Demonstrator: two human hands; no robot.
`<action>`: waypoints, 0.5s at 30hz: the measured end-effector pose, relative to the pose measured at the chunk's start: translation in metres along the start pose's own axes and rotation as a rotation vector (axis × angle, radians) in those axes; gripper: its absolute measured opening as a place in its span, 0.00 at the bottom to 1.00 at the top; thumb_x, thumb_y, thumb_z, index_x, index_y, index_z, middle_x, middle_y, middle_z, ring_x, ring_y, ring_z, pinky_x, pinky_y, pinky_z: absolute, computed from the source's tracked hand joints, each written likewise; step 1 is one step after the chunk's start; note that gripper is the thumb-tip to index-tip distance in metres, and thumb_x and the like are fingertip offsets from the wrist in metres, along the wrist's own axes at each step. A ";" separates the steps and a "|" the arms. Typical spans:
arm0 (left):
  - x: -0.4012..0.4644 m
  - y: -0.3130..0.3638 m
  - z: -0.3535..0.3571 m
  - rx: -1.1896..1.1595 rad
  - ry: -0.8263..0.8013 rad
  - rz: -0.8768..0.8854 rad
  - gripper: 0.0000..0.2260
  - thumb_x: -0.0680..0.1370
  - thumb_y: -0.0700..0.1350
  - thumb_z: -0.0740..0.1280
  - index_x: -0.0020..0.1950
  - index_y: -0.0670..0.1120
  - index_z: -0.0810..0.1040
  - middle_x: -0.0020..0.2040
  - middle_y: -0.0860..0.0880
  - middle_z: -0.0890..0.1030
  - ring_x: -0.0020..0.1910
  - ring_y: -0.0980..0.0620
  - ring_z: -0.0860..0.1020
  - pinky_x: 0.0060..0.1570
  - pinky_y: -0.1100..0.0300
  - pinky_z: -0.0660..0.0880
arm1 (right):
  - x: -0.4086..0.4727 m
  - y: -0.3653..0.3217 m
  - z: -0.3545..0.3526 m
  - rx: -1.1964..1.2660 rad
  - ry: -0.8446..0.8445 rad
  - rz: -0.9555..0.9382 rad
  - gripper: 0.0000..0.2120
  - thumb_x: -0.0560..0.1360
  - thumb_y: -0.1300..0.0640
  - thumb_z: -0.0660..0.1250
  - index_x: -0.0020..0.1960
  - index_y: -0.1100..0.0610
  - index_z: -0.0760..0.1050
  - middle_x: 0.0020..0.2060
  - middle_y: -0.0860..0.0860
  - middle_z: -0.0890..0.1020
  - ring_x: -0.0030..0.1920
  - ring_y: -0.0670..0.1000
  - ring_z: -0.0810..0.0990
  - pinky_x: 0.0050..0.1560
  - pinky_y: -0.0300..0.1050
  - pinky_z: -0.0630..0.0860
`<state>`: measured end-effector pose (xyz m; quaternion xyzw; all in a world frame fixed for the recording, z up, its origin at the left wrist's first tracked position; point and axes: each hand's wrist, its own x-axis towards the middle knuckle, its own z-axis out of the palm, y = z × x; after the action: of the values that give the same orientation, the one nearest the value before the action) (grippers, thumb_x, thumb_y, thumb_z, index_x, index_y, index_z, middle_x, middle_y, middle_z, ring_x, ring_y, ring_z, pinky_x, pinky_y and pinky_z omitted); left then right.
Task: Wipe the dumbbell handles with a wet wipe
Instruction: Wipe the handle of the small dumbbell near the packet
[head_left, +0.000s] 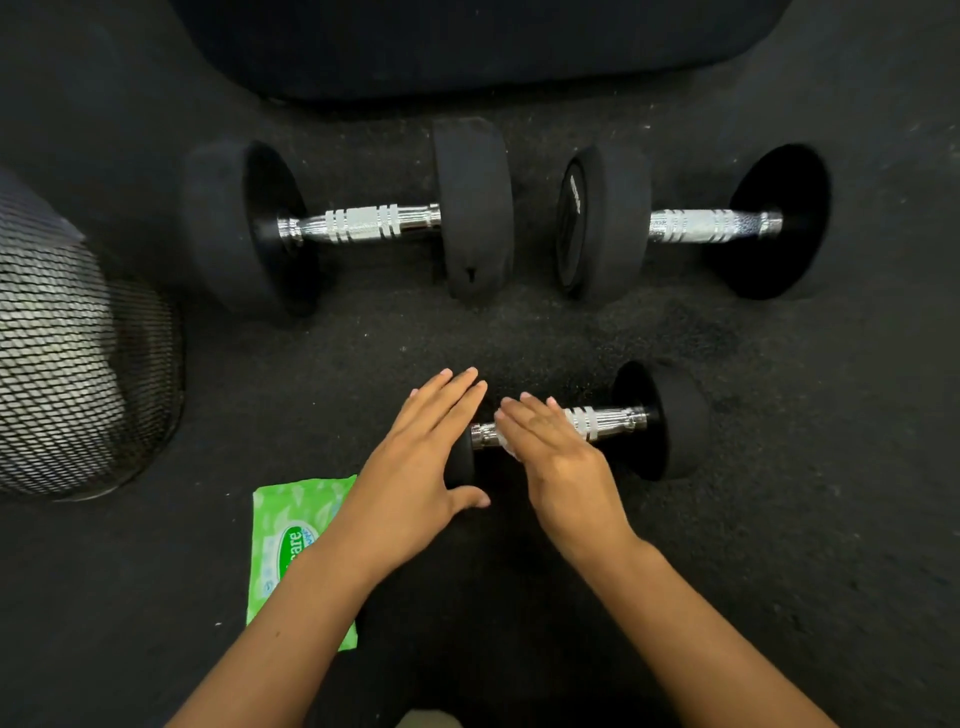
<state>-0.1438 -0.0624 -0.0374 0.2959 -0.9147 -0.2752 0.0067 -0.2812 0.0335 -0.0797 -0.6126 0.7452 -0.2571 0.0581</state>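
Here, a small dumbbell (582, 423) at lower centre is wiped while two larger dumbbells lie along the upper half of the frame.

The left hand (421, 457), fingers straight and together, presses flat on the near weight to steady it; the right hand (550, 441), fingers likewise straight, presses a white wipe (503, 432), barely visible beneath it, onto the chrome handle (602, 418). The wipe pack (291, 530) lies at lower left, a mesh bin (78, 374) at far left. The dumbbell is probably heavy, rigid and prone to roll; the wet knurled handle may turn slippery, so bracing at the rubber end seems best.
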 end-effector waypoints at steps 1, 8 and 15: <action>0.000 0.000 0.000 -0.006 -0.009 -0.005 0.44 0.68 0.51 0.74 0.72 0.56 0.47 0.73 0.62 0.47 0.71 0.67 0.40 0.68 0.71 0.35 | -0.005 0.003 -0.003 0.005 -0.010 -0.029 0.17 0.74 0.63 0.57 0.58 0.63 0.77 0.57 0.57 0.80 0.61 0.56 0.76 0.68 0.50 0.63; -0.001 -0.001 0.003 -0.012 0.018 -0.005 0.45 0.67 0.49 0.76 0.73 0.54 0.49 0.74 0.60 0.49 0.72 0.64 0.42 0.68 0.71 0.35 | 0.013 -0.002 0.002 0.007 -0.042 0.080 0.15 0.68 0.70 0.69 0.55 0.63 0.79 0.53 0.58 0.82 0.56 0.57 0.79 0.65 0.54 0.64; -0.003 0.001 0.004 -0.039 0.032 -0.006 0.44 0.66 0.48 0.76 0.73 0.54 0.50 0.74 0.60 0.50 0.73 0.64 0.43 0.70 0.69 0.37 | 0.013 -0.009 0.005 0.017 -0.032 0.041 0.18 0.74 0.57 0.55 0.56 0.62 0.79 0.54 0.57 0.81 0.58 0.56 0.78 0.66 0.52 0.64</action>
<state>-0.1428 -0.0583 -0.0404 0.3030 -0.9080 -0.2881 0.0261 -0.2747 0.0187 -0.0767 -0.6006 0.7544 -0.2524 0.0803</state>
